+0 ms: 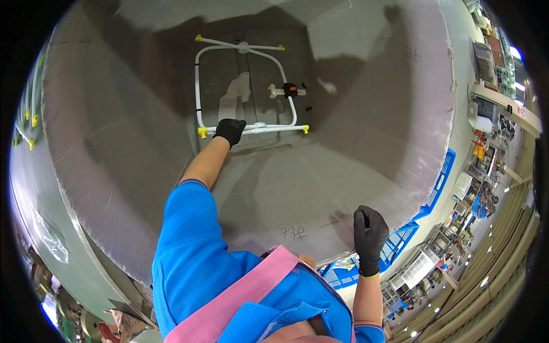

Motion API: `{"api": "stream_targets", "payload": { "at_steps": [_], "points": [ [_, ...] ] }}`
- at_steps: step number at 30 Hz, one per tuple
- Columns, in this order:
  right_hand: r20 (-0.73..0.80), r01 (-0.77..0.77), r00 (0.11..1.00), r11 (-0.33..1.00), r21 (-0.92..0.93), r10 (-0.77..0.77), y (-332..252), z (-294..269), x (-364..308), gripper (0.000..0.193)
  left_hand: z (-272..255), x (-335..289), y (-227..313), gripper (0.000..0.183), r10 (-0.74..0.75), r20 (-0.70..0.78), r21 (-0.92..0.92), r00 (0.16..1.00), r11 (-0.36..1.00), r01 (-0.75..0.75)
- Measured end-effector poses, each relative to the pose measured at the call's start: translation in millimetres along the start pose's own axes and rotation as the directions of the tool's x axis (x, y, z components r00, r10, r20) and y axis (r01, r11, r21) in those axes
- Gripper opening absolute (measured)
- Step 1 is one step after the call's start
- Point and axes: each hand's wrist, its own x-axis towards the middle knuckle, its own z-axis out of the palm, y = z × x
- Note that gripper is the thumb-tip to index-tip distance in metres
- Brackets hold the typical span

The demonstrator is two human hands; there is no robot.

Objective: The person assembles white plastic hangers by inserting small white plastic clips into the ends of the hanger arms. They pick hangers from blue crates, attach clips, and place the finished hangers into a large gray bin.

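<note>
Deep inside a large grey-brown box [274, 171] lies a white tubular frame [198, 86] with yellow end caps and rounded corners. My left hand [230, 132], in a black glove, reaches down and closes around the frame's near tube, beside its left yellow end. On the frame's right side sits a black clamp-like fitting [290, 90] with an orange spot, joined to a cream crosspiece [277, 91]. My right hand [370, 239], also gloved in black, is raised by the box's near right rim with its fingers curled. Whatever those fingers hold, if anything, is hidden.
Torn pale paper [234, 94] lies on the box floor within the frame. Blue plastic crates [400, 243] stand outside, beyond the near right rim. More white tubes with yellow caps [28, 123] show at the far left. Workbenches and people line the right side.
</note>
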Motion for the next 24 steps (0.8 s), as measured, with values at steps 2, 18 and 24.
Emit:
{"api": "stream_targets", "payload": {
  "at_steps": [2,18,24],
  "points": [
    [-0.012,0.001,1.000,1.000,0.004,-0.001,-0.9,0.0,-0.2,0.011,4.7,-4.3,-0.6,0.019,-0.035,0.013,-0.018,0.999,0.999,0.035],
    [-0.015,0.015,1.000,1.000,0.019,-0.015,-3.9,0.6,1.2,0.012,10.5,-10.7,-25.5,0.021,-0.094,-0.026,-0.014,0.995,0.996,0.093],
    [0.005,-0.003,1.000,1.000,-0.021,0.003,-3.4,-1.2,0.1,0.011,11.6,-8.7,-29.6,0.020,-0.056,-0.040,0.001,0.998,0.998,0.056]
  ]
}}
